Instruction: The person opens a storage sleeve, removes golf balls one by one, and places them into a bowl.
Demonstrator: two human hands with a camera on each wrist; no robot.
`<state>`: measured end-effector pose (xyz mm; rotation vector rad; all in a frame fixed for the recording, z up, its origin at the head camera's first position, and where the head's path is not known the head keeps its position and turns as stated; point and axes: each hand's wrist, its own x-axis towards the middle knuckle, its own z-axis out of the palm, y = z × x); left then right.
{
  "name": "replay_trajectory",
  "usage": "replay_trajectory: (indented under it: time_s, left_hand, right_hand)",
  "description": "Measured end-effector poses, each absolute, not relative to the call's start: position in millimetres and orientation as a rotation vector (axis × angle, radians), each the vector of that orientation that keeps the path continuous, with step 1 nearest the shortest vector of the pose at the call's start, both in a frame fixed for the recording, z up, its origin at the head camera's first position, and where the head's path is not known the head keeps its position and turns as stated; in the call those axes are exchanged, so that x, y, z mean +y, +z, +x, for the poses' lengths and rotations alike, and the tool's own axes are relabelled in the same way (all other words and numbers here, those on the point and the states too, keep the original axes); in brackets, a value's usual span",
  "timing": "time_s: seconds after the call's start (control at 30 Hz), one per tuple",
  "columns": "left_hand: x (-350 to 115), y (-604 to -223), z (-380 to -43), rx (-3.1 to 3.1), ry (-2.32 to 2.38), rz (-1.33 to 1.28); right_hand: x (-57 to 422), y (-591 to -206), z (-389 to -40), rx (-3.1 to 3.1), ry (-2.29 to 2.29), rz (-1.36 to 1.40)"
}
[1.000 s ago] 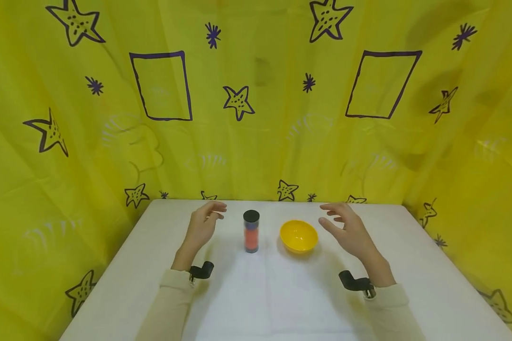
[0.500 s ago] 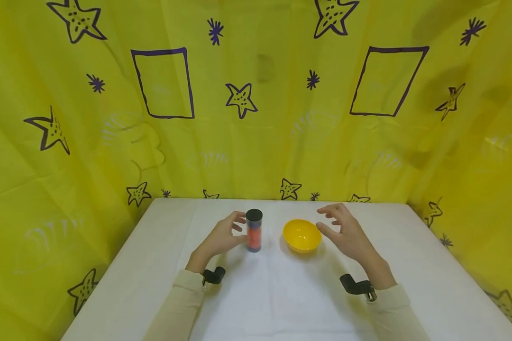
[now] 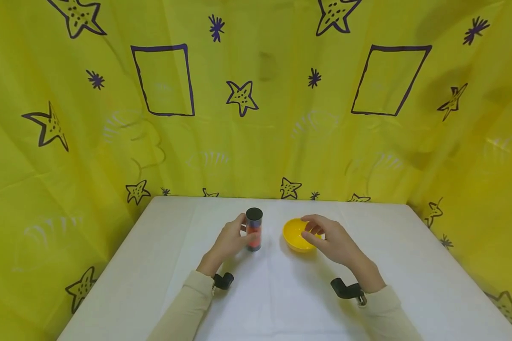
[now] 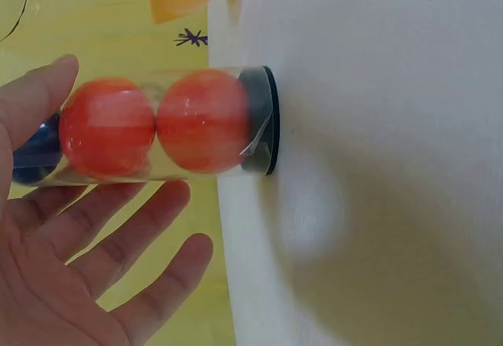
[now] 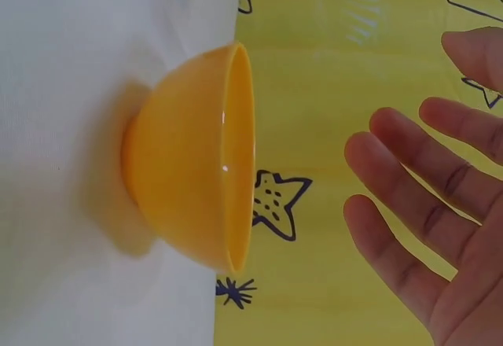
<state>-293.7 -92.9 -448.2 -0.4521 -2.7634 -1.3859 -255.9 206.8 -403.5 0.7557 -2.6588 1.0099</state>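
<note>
Here the yellow curtain (image 3: 256,118) with its stars and rectangles stands behind and on both sides of the white counter (image 3: 409,265), the largest things in view. On the counter, near its far edge, sit a yellow bowl (image 3: 296,234) and, just to its left, a clear tube (image 3: 253,229) with a black cap on top and a black base.

The tube stands upright, its long axis vertical, cap up and base flat on the counter; the left wrist view shows two orange balls (image 4: 153,130) stacked in it and something dark blue (image 4: 31,153) above them, toward the cap. The bowl stands mouth up, apart from the tube.

The left hand (image 3: 230,241) lies against the tube's left side. Its thumb (image 4: 35,94) touches the wall, while the other fingers (image 4: 118,240) are nearly straight and spread behind the tube, so it is open and not yet clasping. The right hand (image 3: 330,241) hovers at the bowl's right rim with fingers relaxed and apart, holding nothing; the right wrist view shows a gap between the fingertips (image 5: 393,173) and the rim.

By my reading the work is at its start: both hands have arrived, but the cap is on, the tube is unlifted, and the bowl looks empty.
</note>
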Motion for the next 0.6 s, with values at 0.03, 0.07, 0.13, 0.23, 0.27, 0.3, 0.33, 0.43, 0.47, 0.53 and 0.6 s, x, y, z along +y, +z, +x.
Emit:
replay_trajectory:
  time_s: [0.03, 0.07, 0.13, 0.23, 0.27, 0.3, 0.33, 0.43, 0.47, 0.53, 0.6]
  left_hand:
    - [-91.7, -448.6, -293.8, -2.762, -1.384, -0.438]
    - [-90.5, -449.0, -293.9, -2.758, -1.385, -0.43]
    - [-88.4, -449.3, -294.1, -2.755, -1.385, -0.426]
    - [-85.8, -449.2, -294.2, -2.753, -1.38, -0.445]
    - [-85.1, -449.5, -294.2, -2.754, -1.377, -0.46]
    - [-84.5, -449.7, -294.2, -2.757, -1.366, -0.475]
    - [-84.1, -450.1, -294.1, -2.759, -1.352, -0.494]
    - [-83.4, -451.1, -293.7, -2.762, -1.288, -0.559]
    - [-83.2, -450.9, -293.3, -2.764, -1.266, -0.574]
    - [-82.9, -450.4, -292.5, -2.765, -1.21, -0.611]
    - [-82.3, -448.8, -291.3, -2.777, -1.172, -0.63]
  right_hand:
    - [205.1, -403.6, -255.8, -2.663, 1.014, 0.768]
    - [203.5, -403.7, -255.6, -2.668, 1.015, 0.78]
    - [200.7, -404.2, -255.5, -2.677, 1.008, 0.793]
    - [197.0, -405.1, -255.4, -2.684, 1.01, 0.807]
    - [196.0, -405.6, -255.4, -2.69, 1.012, 0.806]
    - [195.1, -406.1, -255.3, -2.693, 1.012, 0.812]
    - [194.2, -406.6, -255.2, -2.697, 1.012, 0.815]
    - [191.4, -407.7, -254.7, -2.706, 1.025, 0.824]
    - [190.6, -407.9, -254.3, -2.704, 1.027, 0.829]
    - [189.1, -407.9, -253.5, -2.702, 1.031, 0.832]
    - [188.0, -407.6, -252.3, -2.699, 1.036, 0.832]
